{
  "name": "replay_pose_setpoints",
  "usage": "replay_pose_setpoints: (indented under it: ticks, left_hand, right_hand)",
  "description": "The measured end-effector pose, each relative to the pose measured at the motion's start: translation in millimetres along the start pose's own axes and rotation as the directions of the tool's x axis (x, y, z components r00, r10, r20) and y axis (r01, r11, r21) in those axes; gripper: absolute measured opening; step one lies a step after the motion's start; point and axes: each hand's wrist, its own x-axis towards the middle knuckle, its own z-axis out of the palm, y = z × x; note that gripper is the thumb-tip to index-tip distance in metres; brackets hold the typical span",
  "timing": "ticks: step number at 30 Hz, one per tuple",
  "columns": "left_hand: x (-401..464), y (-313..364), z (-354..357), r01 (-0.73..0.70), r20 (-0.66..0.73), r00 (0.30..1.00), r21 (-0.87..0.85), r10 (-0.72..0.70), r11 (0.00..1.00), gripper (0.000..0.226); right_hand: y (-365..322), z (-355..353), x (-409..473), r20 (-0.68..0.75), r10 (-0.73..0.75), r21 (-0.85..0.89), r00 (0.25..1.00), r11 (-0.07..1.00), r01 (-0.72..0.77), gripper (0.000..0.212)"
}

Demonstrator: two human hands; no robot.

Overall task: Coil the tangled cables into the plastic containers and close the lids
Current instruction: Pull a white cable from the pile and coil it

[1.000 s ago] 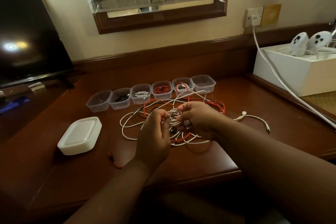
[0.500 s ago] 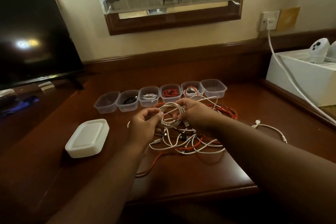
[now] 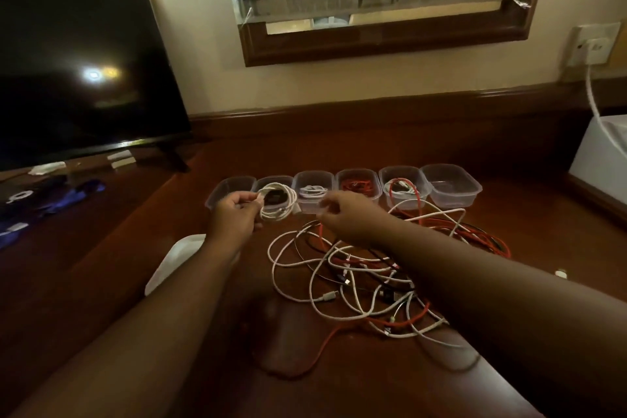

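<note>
Several clear plastic containers (image 3: 451,185) stand in a row at the back of the wooden desk (image 3: 339,383). Some hold coiled cables, and the leftmost container (image 3: 229,188) and the rightmost look empty. My left hand (image 3: 234,214) pinches a coiled white cable (image 3: 278,205) just in front of the two left containers. My right hand (image 3: 346,215), blurred, hovers beside the coil with loosely curled fingers and nothing visible in them. A tangle of white, red and black cables (image 3: 356,275) lies under my right forearm. My left forearm partly hides a stack of white lids (image 3: 173,260).
A dark television (image 3: 78,44) stands at the back left, with small items on the desk beneath it. A white box (image 3: 600,153) sits at the right edge, and a white power cord (image 3: 597,105) runs down to it from a wall socket (image 3: 593,44).
Both hands lifted the white coil off the tangle and carried it left toward the containers. My right hand has come off the coil, and the view has moved closer.
</note>
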Motion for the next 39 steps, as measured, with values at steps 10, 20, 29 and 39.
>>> replay_pose_setpoints:
  ticks: [10,20,29,39]
  left_hand:
    - [127.7,-33.6,-24.7,0.069,-0.288,0.956,0.413,0.059,0.908,0.014]
    - [192.4,-50.9,-8.3,0.231,-0.319,0.947,0.643,-0.018,0.730,0.031]
    - [199.7,-52.6,-4.8,0.197,-0.198,0.978,0.780,-0.064,0.594,0.020]
    - [183.2,-49.8,-10.7,0.039,-0.026,0.998,0.959,-0.050,0.280,0.021]
  right_hand:
    - [33.9,49.5,71.3,0.277,0.041,-0.416,0.960,0.906,0.082,0.038]
    - [45.9,59.0,101.6,0.313,0.037,-0.500,0.949,0.856,0.132,0.030]
    - [46.5,57.5,106.6,0.357,0.040,-0.533,0.933,0.829,0.169,0.031]
    - [49.3,57.9,107.5,0.364,0.054,-0.537,0.930,0.828,0.162,0.028]
